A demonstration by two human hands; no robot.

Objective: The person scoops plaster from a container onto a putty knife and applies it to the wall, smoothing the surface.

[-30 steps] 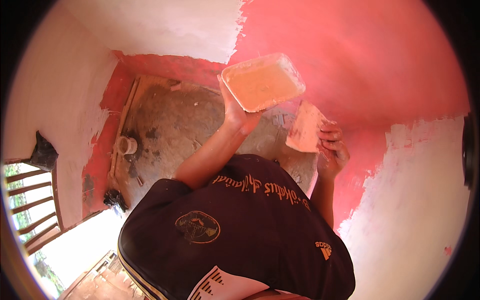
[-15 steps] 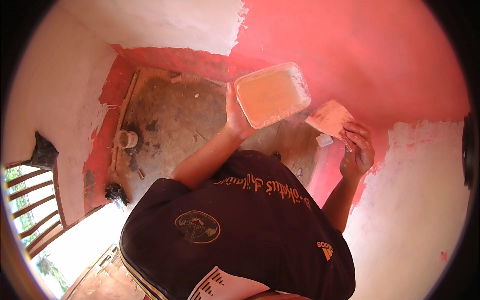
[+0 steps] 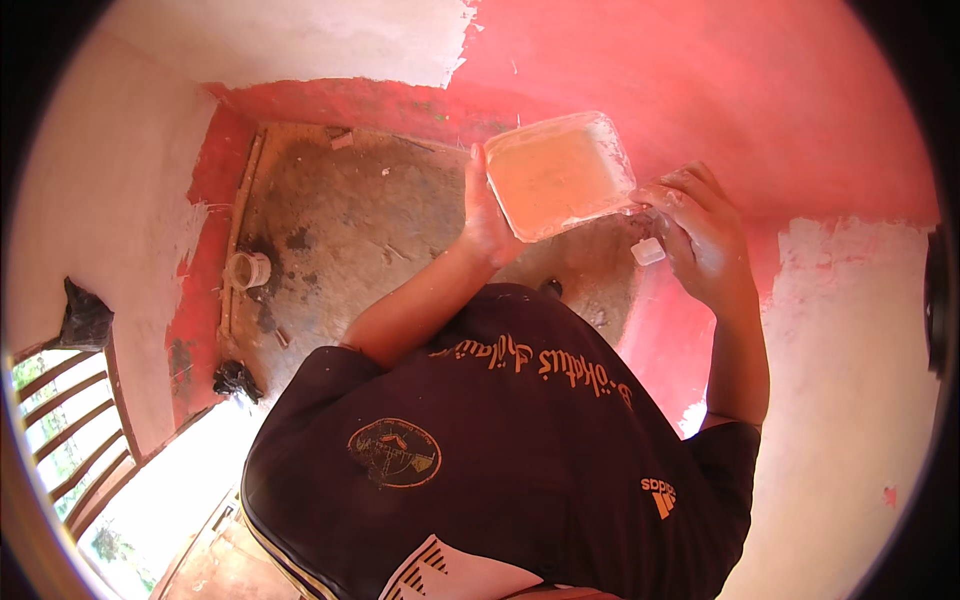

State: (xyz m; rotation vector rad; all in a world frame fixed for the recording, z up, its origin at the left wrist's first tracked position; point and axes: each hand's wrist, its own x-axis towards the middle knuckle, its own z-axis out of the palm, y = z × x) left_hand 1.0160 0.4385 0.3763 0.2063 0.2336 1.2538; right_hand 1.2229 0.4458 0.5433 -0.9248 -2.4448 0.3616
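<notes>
My left hand [image 3: 487, 225] grips a clear rectangular plastic tub [image 3: 628, 160] by its left side, thumb up along the wall. Inside lies a smooth pale orange-looking paste [image 3: 555, 172], with white smears on the tub's right wall. At the tub's right rim is my right hand [image 3: 700, 225], closed, its fingers pinched around a flat scraper seen almost edge-on along the rim. Most of the scraper's face is hidden from this angle.
Red wall [image 3: 800, 110] partly coated white rises ahead and to the right. On the stained floor [image 3: 360, 220] stand a white bucket [image 3: 249, 270] and a black plastic bag [image 3: 236, 380]. A small clear container [image 3: 649, 251] sits below my right hand. A barred window [image 3: 70, 420] is at left.
My right hand has turned over and moved up and left, bringing the scraper from broadside, apart from the tub, to the tub's right rim. The tub has shifted slightly right.
</notes>
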